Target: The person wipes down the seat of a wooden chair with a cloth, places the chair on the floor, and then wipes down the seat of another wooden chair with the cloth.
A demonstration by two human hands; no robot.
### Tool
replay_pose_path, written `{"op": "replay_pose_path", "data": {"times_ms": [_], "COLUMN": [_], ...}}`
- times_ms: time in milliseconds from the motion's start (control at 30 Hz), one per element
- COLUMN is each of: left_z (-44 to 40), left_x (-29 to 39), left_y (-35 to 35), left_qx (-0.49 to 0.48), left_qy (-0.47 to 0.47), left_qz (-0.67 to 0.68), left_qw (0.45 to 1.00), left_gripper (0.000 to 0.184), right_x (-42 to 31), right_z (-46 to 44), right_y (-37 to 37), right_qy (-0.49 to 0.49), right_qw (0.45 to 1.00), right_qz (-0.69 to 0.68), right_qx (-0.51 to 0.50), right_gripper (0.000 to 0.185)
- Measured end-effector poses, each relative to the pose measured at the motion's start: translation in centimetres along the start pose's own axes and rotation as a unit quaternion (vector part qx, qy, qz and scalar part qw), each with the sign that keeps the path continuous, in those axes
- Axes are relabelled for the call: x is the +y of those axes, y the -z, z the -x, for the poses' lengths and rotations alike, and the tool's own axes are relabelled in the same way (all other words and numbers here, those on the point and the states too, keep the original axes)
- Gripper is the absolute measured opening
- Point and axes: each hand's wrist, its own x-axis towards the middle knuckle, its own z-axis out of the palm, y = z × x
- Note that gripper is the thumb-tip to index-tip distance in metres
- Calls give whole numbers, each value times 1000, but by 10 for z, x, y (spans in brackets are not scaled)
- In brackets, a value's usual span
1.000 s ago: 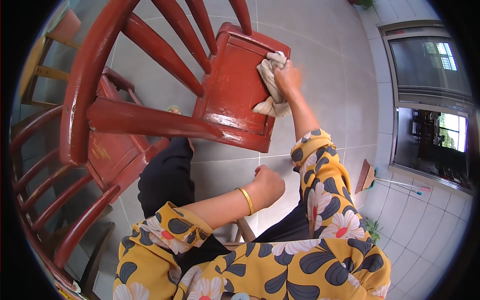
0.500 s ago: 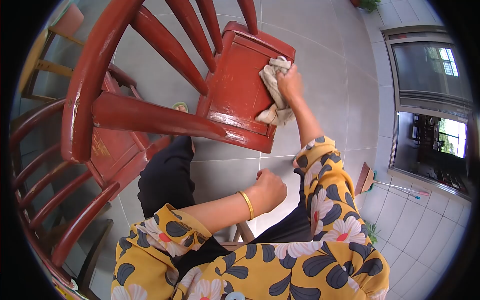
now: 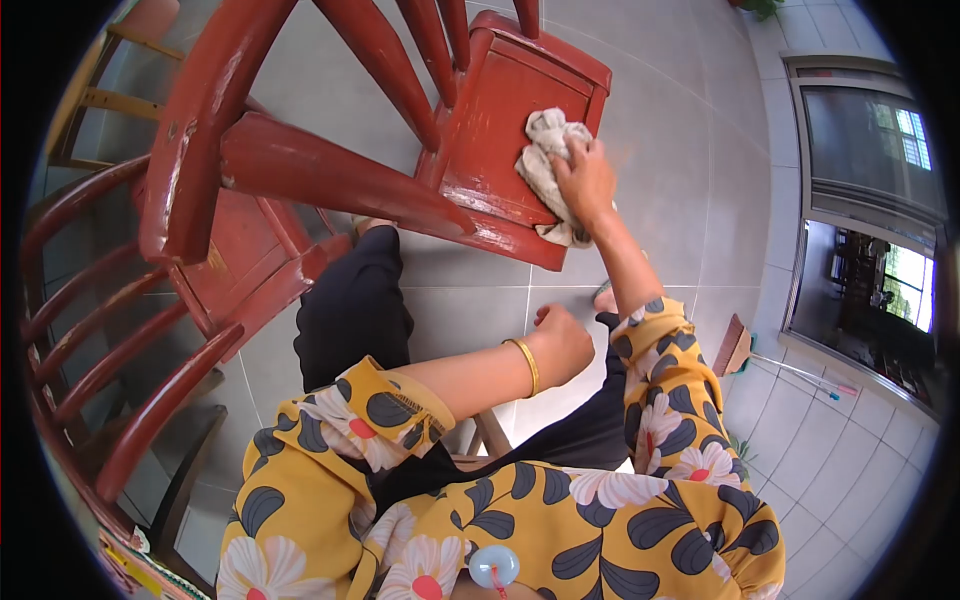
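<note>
A red wooden chair [image 3: 492, 140] with worn, chipped paint is in front of me, its thick back spindles crossing the upper left of the view. My right hand [image 3: 588, 182] grips a crumpled, off-white cloth [image 3: 543, 170] and presses it on the right part of the seat. One end of the cloth hangs down by the seat's edge. Over my lap, my left hand [image 3: 563, 345] is curled into a fist, with a gold bracelet [image 3: 528, 367] at its wrist. Nothing shows in that fist, and it stays apart from the chair.
A second red chair [image 3: 235, 255] stands at the left, with a light wooden frame [image 3: 115, 103] behind it. A broom [image 3: 735, 350] lies by the tiled wall on the right, below a window [image 3: 870, 150]. Grey floor tiles [image 3: 660, 150] surround the chair.
The cloth has bunched up more under my right hand, whose fingers now spread over it. In the view, the chair has shifted up and right, and my left fist appears further right.
</note>
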Motion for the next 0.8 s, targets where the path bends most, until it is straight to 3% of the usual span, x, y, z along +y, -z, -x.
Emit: {"op": "replay_pose_path", "data": {"times_ms": [67, 167, 233, 367, 433, 533, 600, 700, 800], "left_z": [1, 5, 10, 12, 9, 6, 1, 0, 2], "left_x": [-1, 4, 10, 16, 17, 15, 15, 6, 7], "left_y": [2, -2, -5, 4, 3, 9, 3, 7, 6], "left_qx": [-13, -30, -64, -70, -4, -1, -2, -82, -65], "left_qy": [2, 0, -30, -52, -53, -65, -39, -41, -37], "left_qz": [13, -1, -21, -14, -6, -23, -21, -28, 0], "left_qw": [1000, 1000, 997, 996, 999, 998, 999, 995, 997], "left_gripper": [14, 17, 19, 18, 16, 15, 16, 21, 22], "right_x": [4, 15, 8, -43, -78, -101, -97, -65, -43], "right_z": [39, 57, 57, 39, 25, 10, 13, 23, 31], "right_y": [12, 27, 37, 33, 16, 7, 10, 31, 42], "right_qy": [53, 58, 102, 183, 232, 281, 298, 324, 329], "right_qw": [995, 978, 948, 942, 934, 923, 917, 904, 894], "right_qz": [-40, -121, -138, -113, -120, -110, -108, -45, 22], "right_qx": [-69, -158, -270, -257, -245, -241, -244, -275, -304], "right_gripper": [39, 40, 39, 41, 44, 49, 51, 54, 56]}}
